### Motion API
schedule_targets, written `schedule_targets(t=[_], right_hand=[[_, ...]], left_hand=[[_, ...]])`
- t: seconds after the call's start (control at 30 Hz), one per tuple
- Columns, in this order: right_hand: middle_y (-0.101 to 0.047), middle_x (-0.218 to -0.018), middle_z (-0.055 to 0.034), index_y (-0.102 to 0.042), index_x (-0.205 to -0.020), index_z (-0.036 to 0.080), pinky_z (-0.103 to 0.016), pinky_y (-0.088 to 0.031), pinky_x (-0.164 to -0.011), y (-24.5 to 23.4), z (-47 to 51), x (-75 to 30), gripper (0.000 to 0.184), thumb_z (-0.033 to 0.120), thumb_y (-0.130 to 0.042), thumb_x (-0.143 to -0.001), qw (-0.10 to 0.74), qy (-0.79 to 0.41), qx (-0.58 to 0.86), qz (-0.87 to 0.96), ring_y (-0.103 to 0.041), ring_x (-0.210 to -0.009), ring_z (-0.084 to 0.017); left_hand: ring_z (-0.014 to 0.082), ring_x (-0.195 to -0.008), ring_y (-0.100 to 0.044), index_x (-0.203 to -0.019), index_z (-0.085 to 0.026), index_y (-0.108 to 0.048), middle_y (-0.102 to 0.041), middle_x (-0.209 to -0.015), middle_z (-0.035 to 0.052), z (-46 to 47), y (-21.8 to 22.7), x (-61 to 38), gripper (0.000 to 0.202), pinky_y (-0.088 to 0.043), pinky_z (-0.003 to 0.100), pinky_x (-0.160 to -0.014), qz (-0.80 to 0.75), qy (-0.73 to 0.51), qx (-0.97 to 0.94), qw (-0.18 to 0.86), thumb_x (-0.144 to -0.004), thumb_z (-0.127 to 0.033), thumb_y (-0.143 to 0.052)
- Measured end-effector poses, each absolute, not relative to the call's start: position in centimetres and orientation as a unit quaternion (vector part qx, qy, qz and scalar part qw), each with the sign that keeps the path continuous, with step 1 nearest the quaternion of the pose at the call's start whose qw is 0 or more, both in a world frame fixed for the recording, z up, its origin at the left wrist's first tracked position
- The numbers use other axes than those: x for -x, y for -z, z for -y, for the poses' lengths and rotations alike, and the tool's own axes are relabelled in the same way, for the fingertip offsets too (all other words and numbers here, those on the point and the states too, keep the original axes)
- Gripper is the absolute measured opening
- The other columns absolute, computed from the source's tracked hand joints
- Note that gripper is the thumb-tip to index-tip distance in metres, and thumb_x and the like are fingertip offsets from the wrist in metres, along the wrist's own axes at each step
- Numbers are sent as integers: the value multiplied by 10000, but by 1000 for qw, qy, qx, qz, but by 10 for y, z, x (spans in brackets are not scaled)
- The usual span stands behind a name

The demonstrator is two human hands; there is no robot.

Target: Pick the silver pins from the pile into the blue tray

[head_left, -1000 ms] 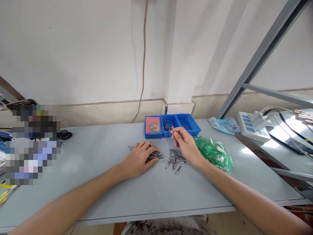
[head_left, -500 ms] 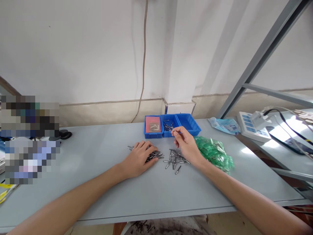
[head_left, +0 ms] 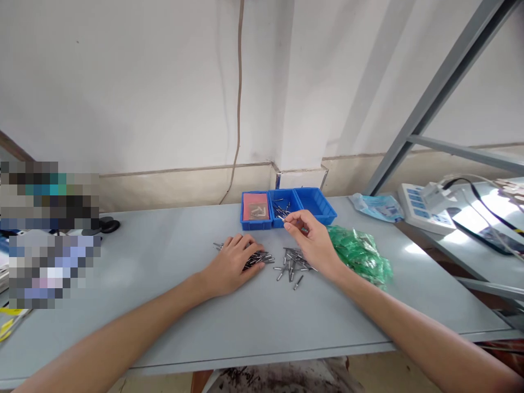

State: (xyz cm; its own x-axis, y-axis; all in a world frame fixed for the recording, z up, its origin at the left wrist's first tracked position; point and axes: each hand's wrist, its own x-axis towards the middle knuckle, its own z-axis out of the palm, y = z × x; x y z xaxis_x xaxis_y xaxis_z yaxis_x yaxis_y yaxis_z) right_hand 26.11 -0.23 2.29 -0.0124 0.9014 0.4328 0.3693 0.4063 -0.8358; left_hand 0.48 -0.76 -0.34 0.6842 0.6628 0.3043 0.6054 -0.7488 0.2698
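The right hand [head_left: 311, 240] has shifted slightly left over the last second, and the slim metal pin [head_left: 281, 218] at its fingertips now leans left, where it stood more upright. The pin is at the near edge of the middle bin [head_left: 284, 194], so this one seems, in my judgement, about level with the pins in there; whether it touches them I cannot tell. Thumb and forefinger are pinched narrow on it. The left hand [head_left: 234, 266] has stayed put, spread loosely over a pile [head_left: 257, 260] of pins on the worktop [head_left: 184, 322]; whether it grips any is hidden.

More pins [head_left: 292, 265] lie scattered between the hands: straight, grey, shiny, with a thicker end. The bins are smooth blue plastic, boxy and open-topped; the left bin [head_left: 256, 225] holds a flat pink sheet [head_left: 251, 200]. Beside the right wrist slumps a crinkled, glossy green bag [head_left: 357, 252].
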Motion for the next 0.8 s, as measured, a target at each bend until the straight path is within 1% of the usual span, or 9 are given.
schedule_targets(t=[0.2,0.37,0.53,0.67,0.8], right_hand=[[-651,-1002,-48,-694,-993,264,-353,-490,-749,-23,1,-265,126,386,-677,-964,515,-262,496,649,-588,-866,-218],[-651,-1020,-54,-701,-990,276,-372,-503,-775,-24,3,-263,108,378,-677,-964,510,-242,485,669,-610,-895,-232],[-645,-999,-46,-704,-982,274,-358,-493,-762,-23,3,-262,94,364,-688,-960,507,-243,490,666,-602,-874,-220],[-665,-985,-42,-707,-1003,275,-355,-485,-750,-23,4,-260,128,395,-673,-979,498,-276,487,663,-589,-843,-214],[-652,-906,-18,-704,-1016,260,-318,-449,-615,-24,2,-259,245,498,-653,-984,465,-388,470,641,-524,-655,-159]], left_hand=[[263,-1066,-544,-1284,-258,-621,-615,-1232,76,8,3,-5,278,-439,432,-935,-347,-187,-916,76,-1098,-431,-509],[262,-1056,-544,-1287,-262,-618,-616,-1228,71,8,3,-5,270,-436,434,-932,-347,-187,-916,74,-1094,-422,-518],[265,-1067,-549,-1285,-268,-622,-617,-1229,69,8,2,-5,265,-434,427,-928,-347,-190,-915,76,-1093,-422,-524],[267,-1061,-543,-1288,-267,-617,-616,-1224,74,9,1,-5,266,-430,430,-925,-347,-185,-916,76,-1094,-423,-521],[262,-1054,-540,-1291,-267,-614,-614,-1225,70,8,2,-4,267,-432,429,-921,-349,-185,-916,75,-1093,-421,-525]])
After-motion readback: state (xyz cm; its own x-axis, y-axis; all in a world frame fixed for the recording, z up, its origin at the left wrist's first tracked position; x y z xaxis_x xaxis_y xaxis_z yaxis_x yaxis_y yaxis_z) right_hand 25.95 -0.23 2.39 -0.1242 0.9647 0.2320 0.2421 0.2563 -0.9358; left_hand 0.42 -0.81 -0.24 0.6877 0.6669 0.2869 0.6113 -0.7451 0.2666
